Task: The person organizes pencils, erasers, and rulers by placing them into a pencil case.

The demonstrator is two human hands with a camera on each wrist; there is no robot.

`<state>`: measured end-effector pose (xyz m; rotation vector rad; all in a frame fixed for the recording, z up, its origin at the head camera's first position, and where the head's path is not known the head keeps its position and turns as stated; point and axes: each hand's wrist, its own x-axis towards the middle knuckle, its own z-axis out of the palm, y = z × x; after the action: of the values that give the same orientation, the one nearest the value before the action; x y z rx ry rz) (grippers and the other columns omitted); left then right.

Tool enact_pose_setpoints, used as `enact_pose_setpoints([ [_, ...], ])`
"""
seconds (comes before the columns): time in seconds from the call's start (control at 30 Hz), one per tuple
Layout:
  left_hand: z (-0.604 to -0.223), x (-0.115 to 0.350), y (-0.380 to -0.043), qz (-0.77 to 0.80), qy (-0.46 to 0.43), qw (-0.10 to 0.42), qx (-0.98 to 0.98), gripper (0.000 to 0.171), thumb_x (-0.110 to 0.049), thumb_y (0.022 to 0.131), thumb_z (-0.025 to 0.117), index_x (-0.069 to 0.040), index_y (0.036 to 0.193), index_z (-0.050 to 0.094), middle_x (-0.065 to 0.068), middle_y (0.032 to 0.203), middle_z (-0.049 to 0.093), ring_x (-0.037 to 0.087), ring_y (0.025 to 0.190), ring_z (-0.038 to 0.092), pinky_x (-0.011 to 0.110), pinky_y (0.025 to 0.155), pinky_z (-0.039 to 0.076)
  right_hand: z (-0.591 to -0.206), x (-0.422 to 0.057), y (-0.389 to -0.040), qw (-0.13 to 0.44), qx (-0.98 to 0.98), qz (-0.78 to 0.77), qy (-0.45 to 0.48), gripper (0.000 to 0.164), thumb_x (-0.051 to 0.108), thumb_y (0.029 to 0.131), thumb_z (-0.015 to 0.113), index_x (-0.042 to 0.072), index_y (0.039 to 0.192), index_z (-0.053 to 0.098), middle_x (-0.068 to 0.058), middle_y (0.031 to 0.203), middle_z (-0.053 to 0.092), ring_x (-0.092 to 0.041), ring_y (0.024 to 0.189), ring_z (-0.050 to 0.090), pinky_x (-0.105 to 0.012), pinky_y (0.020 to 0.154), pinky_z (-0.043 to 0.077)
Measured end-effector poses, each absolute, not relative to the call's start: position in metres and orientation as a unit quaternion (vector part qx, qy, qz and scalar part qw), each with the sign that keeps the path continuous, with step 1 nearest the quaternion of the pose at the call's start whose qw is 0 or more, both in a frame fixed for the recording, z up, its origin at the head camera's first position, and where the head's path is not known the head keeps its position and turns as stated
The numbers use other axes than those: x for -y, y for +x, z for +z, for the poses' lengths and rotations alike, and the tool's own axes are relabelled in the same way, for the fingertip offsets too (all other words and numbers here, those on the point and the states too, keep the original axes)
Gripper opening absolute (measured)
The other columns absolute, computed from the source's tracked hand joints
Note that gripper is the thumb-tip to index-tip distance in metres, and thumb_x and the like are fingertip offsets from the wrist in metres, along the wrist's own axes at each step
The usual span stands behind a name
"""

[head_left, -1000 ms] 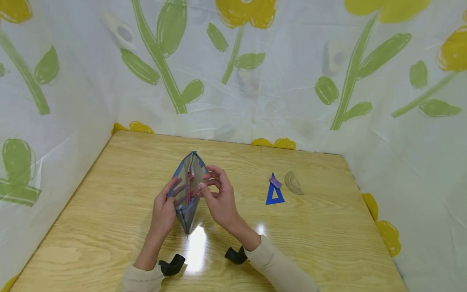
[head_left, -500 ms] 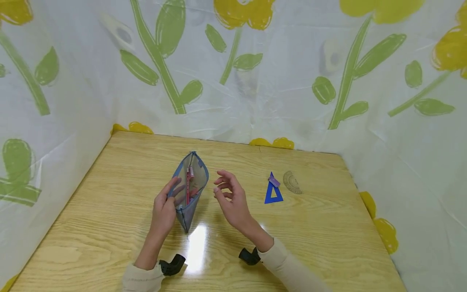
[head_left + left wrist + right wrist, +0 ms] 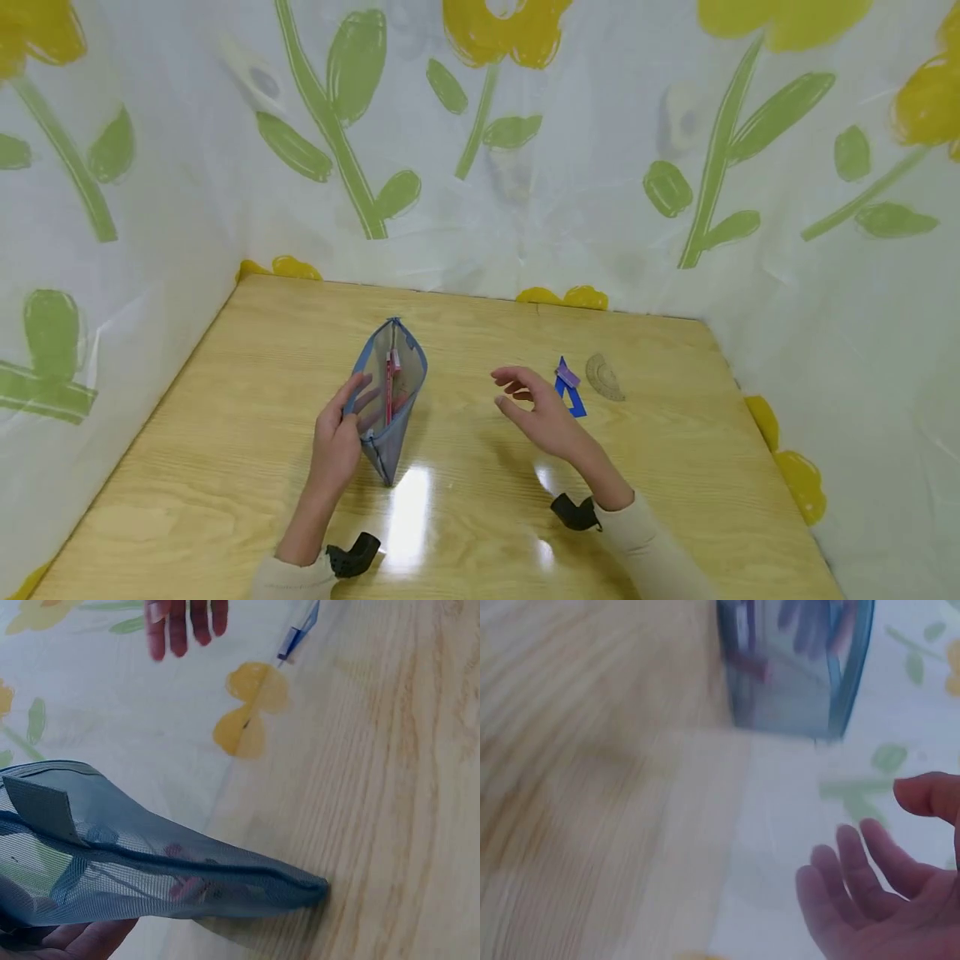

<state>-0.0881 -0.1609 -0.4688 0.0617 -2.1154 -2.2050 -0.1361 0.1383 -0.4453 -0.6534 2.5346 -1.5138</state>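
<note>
My left hand (image 3: 337, 446) grips the side of an unzipped blue-grey mesh pencil case (image 3: 388, 457), fingers inside its wide mouth and thumb outside. In the case lie a red stick-like item (image 3: 388, 393) and a small pink piece (image 3: 397, 362). The left wrist view shows the see-through mesh (image 3: 157, 881) side-on, its pointed end at the tabletop. My right hand (image 3: 546, 419) hovers over the table with loosely bent fingers and nothing in them. It is between the case and a blue set square (image 3: 577, 407), which has a small purple block (image 3: 567, 376) on its upper part.
A clear half-round protractor (image 3: 604, 377) lies just right of the set square on the wooden table (image 3: 480, 525). White sheeting (image 3: 570, 217) printed with flowers stands along the back and both sides. Black camera mounts (image 3: 576, 512) sit on both wrists.
My right hand has come away from the pencil case's mouth and moved right, toward the set square. The left hand keeps its hold on the case, nearly still.
</note>
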Motion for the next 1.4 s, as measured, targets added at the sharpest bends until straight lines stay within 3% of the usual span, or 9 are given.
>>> enact_pose_setpoints([
  [0.23, -0.473, 0.161, -0.087, -0.722, 0.022, 0.045, 0.69, 0.061, 0.008, 0.097, 0.016, 0.008, 0.158, 0.023, 0.025, 0.158, 0.036, 0.043, 0.139, 0.044, 0.016, 0.098, 0.053, -0.454, -0.187, -0.145, 0.054, -0.869, -0.466, -0.157, 0.043, 0.013, 0.102, 0.06, -0.004, 0.141, 0.052, -0.029, 0.134, 0.054, -0.044, 0.118, 0.053, -0.061, 0.102, 0.046],
  [0.53, -0.471, 0.163, -0.089, -0.73, 0.025, 0.047, 0.682, 0.061, 0.009, 0.097, 0.016, 0.007, 0.158, 0.022, 0.024, 0.16, 0.032, 0.041, 0.142, 0.041, 0.013, 0.098, 0.051, -0.461, -0.229, -0.158, 0.033, -0.906, -0.414, -0.078, 0.051, 0.012, 0.101, 0.06, -0.009, 0.145, 0.045, -0.031, 0.137, 0.051, -0.044, 0.119, 0.051, -0.059, 0.104, 0.044],
  [0.8, -0.469, 0.164, -0.088, -0.722, 0.03, 0.054, 0.689, 0.061, 0.009, 0.097, 0.017, 0.007, 0.157, 0.026, 0.023, 0.158, 0.036, 0.039, 0.141, 0.043, 0.013, 0.1, 0.05, -0.468, -0.247, -0.167, 0.067, -0.924, -0.374, -0.035, 0.06, 0.013, 0.1, 0.061, -0.014, 0.149, 0.037, -0.037, 0.14, 0.047, -0.052, 0.126, 0.048, -0.062, 0.102, 0.047],
  [1.03, -0.469, 0.166, -0.087, -0.711, 0.025, 0.043, 0.701, 0.06, 0.009, 0.097, 0.019, 0.007, 0.156, 0.03, 0.024, 0.156, 0.039, 0.015, 0.133, 0.053, 0.015, 0.1, 0.05, -0.479, -0.251, -0.172, 0.091, -0.932, -0.349, -0.015, 0.059, 0.016, 0.099, 0.062, -0.016, 0.144, 0.042, -0.038, 0.138, 0.052, -0.052, 0.128, 0.051, -0.06, 0.104, 0.049],
  [1.27, -0.468, 0.167, -0.091, -0.713, 0.014, 0.054, 0.699, 0.061, 0.009, 0.097, 0.017, 0.006, 0.156, 0.031, 0.022, 0.156, 0.04, 0.018, 0.133, 0.053, 0.016, 0.1, 0.051, -0.48, -0.251, -0.178, 0.094, -0.931, -0.35, -0.031, 0.05, 0.016, 0.099, 0.062, -0.014, 0.138, 0.051, -0.033, 0.136, 0.056, -0.049, 0.127, 0.053, -0.06, 0.106, 0.047],
  [1.4, -0.468, 0.168, -0.092, -0.713, 0.009, 0.058, 0.699, 0.06, 0.01, 0.097, 0.018, 0.007, 0.155, 0.032, 0.025, 0.155, 0.04, 0.006, 0.127, 0.056, 0.015, 0.099, 0.051, -0.479, -0.249, -0.18, 0.096, -0.93, -0.354, -0.032, 0.044, 0.015, 0.098, 0.063, -0.011, 0.134, 0.057, -0.031, 0.134, 0.059, -0.048, 0.127, 0.054, -0.059, 0.105, 0.048],
])
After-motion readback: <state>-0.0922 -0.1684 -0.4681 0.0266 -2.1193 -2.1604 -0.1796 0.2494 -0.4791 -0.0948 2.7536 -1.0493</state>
